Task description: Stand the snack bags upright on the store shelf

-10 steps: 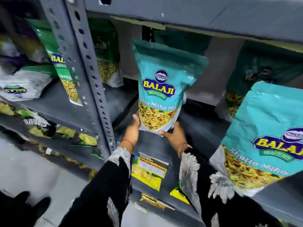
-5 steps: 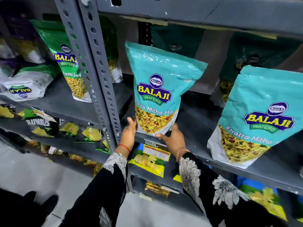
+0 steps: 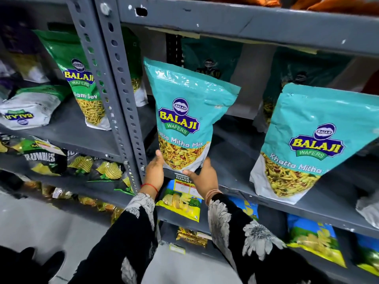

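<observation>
Centre frame: the Khatta Mitha Mix bag [image 3: 185, 117] has dropped onto the shelf [image 3: 235, 160]; my left hand [image 3: 154, 171] and right hand [image 3: 204, 176] clasp its base. I should square it before releasing.

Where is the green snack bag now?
The green bag stands on the left shelf bay, behind the grey post, left of the held teal bag.

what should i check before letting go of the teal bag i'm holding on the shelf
1. Both hands at the bag's base: ok, left hand and right hand flank the held teal bag.
2. Bag upright: not ok, top tilts.
3. Base flat on the shelf: cannot tell, hands hide it.
4. Gap to the neighbouring teal bag: ok.
5. Clear of the upright post: ok.
</observation>
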